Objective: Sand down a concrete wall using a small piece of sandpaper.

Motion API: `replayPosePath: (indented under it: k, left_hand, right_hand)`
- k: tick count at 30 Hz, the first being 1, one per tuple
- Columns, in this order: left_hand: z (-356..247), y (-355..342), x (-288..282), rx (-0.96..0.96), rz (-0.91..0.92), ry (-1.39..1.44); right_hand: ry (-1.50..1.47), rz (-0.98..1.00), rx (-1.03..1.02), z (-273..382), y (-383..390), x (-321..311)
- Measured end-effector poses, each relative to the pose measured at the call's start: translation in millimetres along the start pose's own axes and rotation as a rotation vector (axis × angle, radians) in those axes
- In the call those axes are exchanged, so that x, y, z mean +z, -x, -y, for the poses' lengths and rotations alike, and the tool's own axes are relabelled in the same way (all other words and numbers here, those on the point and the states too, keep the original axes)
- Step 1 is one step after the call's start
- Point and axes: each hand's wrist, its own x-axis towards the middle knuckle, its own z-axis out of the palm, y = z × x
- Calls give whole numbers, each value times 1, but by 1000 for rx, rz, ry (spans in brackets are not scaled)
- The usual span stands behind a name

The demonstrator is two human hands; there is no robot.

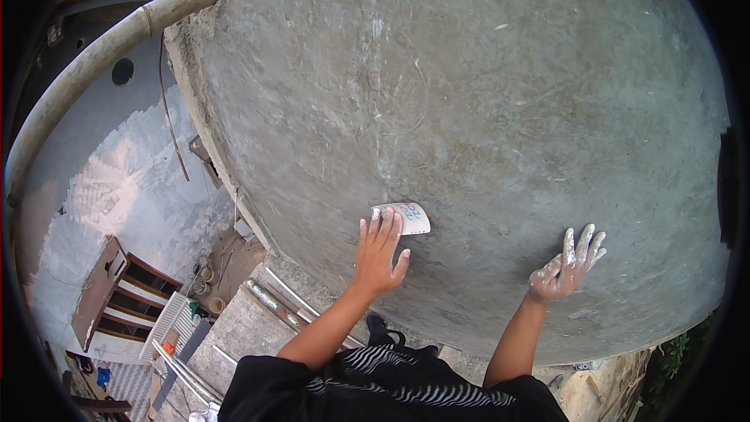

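A rough grey plastered wall [484,94] fills most of the head view. Near its lower middle, my left hand [379,254] holds a small white printed sheet [416,217] against it, fingers stretched over the sheet's left part and thumb out to the right. My right hand [566,266], smeared with white powder, is open at the wall to the right of the sheet, fingers spread and nothing in them. Whether all its fingertips touch the plaster I cannot tell.
A thick pole [109,55] juts from the wall's upper left edge. Metal pipes [281,305] lie on the concrete ledge [242,328] by my dark shoe [377,328]. Past the edge, lower down, are a painted house wall [109,172], shuttered window [133,293] and buckets [205,272]. Plants [676,352] grow at right.
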Motion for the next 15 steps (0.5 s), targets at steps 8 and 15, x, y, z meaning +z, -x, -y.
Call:
replayPosePath:
  k: [8, 15]
  left_hand:
    - [-22, -5, 19, -303, -356, 255]
    - [-23, -14, 10, -79, -115, 104]
  right_hand:
    - [-29, -33, 26, 2, 0, 2]
    - [8, -9, 2, 2, -1, 1]
